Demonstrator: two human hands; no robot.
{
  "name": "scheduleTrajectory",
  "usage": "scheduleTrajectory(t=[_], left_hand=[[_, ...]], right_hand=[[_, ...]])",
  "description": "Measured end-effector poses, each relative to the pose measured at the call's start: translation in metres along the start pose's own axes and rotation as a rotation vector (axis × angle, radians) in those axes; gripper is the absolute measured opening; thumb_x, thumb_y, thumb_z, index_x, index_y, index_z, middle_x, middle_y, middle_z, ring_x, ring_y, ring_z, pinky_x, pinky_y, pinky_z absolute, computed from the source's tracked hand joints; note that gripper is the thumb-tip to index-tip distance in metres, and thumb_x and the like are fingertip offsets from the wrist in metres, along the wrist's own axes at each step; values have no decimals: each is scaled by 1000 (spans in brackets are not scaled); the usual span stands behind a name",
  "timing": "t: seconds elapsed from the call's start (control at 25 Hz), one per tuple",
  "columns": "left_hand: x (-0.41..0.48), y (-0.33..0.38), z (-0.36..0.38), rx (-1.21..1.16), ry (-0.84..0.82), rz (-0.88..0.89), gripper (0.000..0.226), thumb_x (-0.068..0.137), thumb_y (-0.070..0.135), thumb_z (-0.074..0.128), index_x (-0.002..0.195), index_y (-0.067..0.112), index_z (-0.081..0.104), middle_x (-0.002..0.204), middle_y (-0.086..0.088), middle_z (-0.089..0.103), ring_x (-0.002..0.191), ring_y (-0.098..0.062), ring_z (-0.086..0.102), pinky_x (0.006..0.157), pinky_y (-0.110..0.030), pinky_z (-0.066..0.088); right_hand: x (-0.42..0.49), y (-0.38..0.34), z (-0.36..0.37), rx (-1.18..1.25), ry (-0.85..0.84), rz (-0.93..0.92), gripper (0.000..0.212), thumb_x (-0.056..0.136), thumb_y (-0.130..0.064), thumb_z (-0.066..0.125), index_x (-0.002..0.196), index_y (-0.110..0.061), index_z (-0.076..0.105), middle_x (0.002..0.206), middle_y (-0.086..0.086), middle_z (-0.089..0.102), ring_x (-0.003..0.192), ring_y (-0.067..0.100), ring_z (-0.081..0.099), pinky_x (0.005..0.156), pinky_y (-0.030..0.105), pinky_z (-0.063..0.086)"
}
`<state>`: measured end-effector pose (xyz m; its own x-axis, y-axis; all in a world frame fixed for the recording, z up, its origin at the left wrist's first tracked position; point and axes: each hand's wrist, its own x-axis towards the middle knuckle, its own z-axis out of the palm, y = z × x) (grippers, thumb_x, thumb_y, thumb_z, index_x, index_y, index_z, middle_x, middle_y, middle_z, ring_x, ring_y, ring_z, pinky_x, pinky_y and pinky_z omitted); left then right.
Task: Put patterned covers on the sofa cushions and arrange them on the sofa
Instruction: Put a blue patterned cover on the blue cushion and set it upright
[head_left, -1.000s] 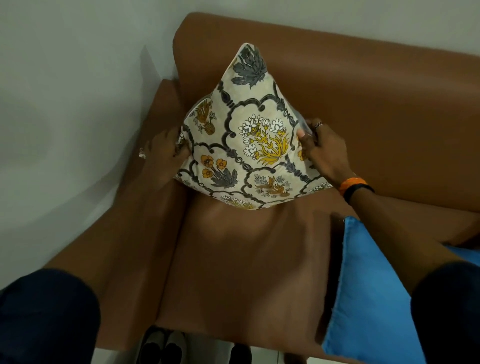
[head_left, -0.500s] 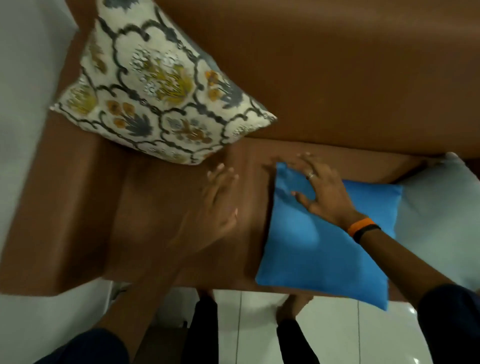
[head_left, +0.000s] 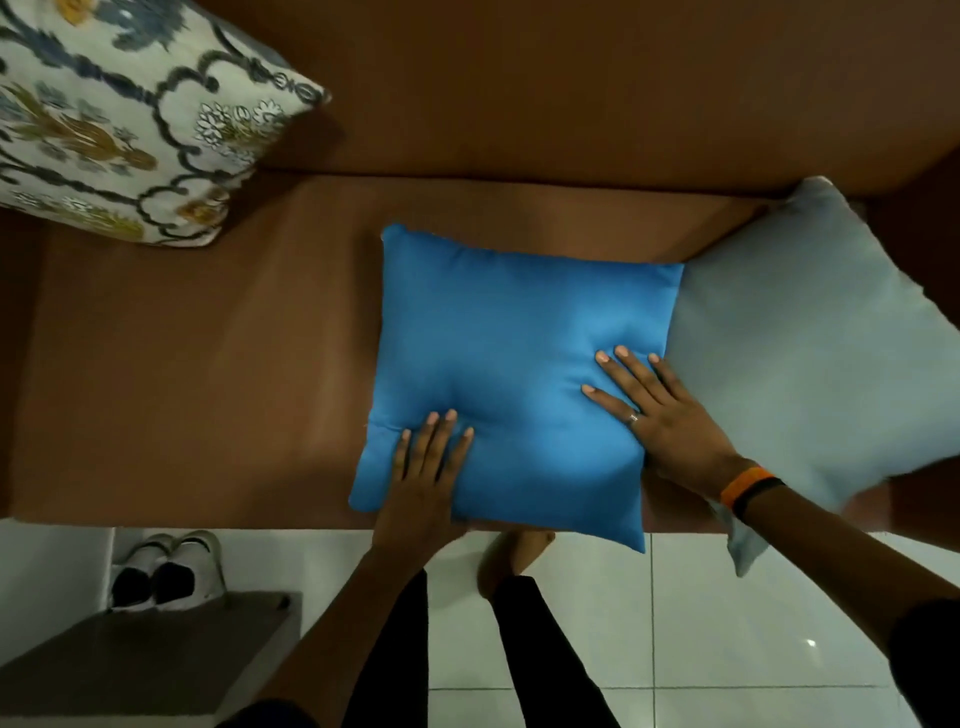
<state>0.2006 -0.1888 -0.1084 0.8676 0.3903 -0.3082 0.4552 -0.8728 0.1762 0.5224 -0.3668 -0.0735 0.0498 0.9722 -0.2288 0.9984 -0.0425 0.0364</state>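
A plain bright blue cushion (head_left: 514, 343) lies flat on the seat of the brown sofa (head_left: 197, 364). My left hand (head_left: 426, 467) rests flat on its near left corner, fingers apart. My right hand (head_left: 660, 415) presses flat on its right side, fingers spread, a ring and an orange wristband showing. A cushion in a cream floral patterned cover (head_left: 119, 119) leans against the sofa's back at the far left corner. A pale grey-blue cushion (head_left: 810, 353) lies to the right, partly under the blue one's edge.
White tiled floor (head_left: 727, 623) runs in front of the sofa, with my legs and a bare foot (head_left: 511, 561) on it. A pair of white shoes (head_left: 166, 571) and a low grey-brown stool or shelf (head_left: 145, 654) stand at the lower left.
Both hands let go of the patterned cushion, which stays at the sofa's left corner. My view swung right, and both hands now lie flat on the blue cushion.
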Motion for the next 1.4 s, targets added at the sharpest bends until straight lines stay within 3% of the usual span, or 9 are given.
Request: scheduleTrajectory(t=[0.12, 0.24, 0.44, 0.6, 0.76, 0.96, 1.08, 1.28, 1.4], left_hand=[[7, -1, 11, -48, 122, -64, 109, 82, 56, 70, 165, 24, 6, 169, -8, 25, 157, -29, 25, 127, -50, 21], [10, -9, -2, -265, 218, -33, 91, 71, 52, 82, 149, 18, 49, 152, -8, 52, 142, -26, 50, 118, -40, 37], [52, -38, -111, -677, -437, -791, 49, 76, 44, 64, 113, 12, 73, 107, -15, 67, 97, -34, 60, 105, -47, 41], [91, -106, -173, -545, -360, -699, 54, 105, 41, 49, 146, 7, 51, 146, -13, 52, 143, -33, 43, 127, -56, 23], [111, -160, -298, -942, 55, -232, 65, 68, 27, 84, 127, 31, 58, 113, 40, 69, 108, 18, 64, 91, -2, 50], [161, -175, -307, -983, 135, -91, 76, 82, 13, 82, 148, 7, 47, 133, 3, 63, 117, -5, 64, 105, -29, 56], [176, -169, -290, -1008, 197, -119, 90, 70, 45, 74, 149, 24, 38, 138, 12, 54, 119, 14, 56, 98, -5, 48], [188, -168, -274, -804, 442, -186, 85, 84, 39, 69, 156, 8, 36, 155, -12, 47, 144, -25, 46, 122, -46, 39], [178, -150, -269, -694, 586, -139, 76, 90, 25, 70, 156, 5, 37, 157, -15, 43, 148, -28, 40, 128, -38, 31]], right_hand=[[15, -1, 19, -3, 106, 36, 77, 101, -10, 46, 167, -31, 13, 174, 10, 19, 161, 33, 18, 128, 56, 24], [16, -1, 14, 75, 228, 27, 64, 96, -10, 56, 156, -28, 45, 167, 9, 39, 154, 32, 36, 123, 53, 31], [36, 16, -74, 202, 252, 3, 69, 59, -25, 88, 126, -17, 74, 141, 5, 68, 120, 29, 70, 107, 52, 37], [73, 26, -179, 343, 410, 86, 55, 70, -32, 61, 118, -9, 76, 115, 9, 79, 100, 29, 75, 102, 52, 39], [118, 59, -269, 506, 445, 199, 34, 83, -54, 50, 102, -27, 58, 79, 10, 67, 78, 32, 64, 86, 41, 36], [199, 84, -266, 837, 321, 346, 43, 99, -47, 63, 134, -23, 56, 126, 10, 70, 117, 33, 65, 101, 58, 50], [226, 85, -241, 1001, 354, 410, 51, 104, -47, 56, 148, -23, 48, 143, 6, 63, 131, 30, 59, 110, 59, 45], [242, 89, -228, 700, 487, 485, 62, 100, -64, 41, 150, -27, 47, 142, 4, 63, 131, 30, 58, 110, 57, 43], [225, 84, -216, 595, 494, 530, 61, 103, -54, 51, 155, -25, 42, 156, 5, 51, 144, 28, 45, 118, 51, 34]])
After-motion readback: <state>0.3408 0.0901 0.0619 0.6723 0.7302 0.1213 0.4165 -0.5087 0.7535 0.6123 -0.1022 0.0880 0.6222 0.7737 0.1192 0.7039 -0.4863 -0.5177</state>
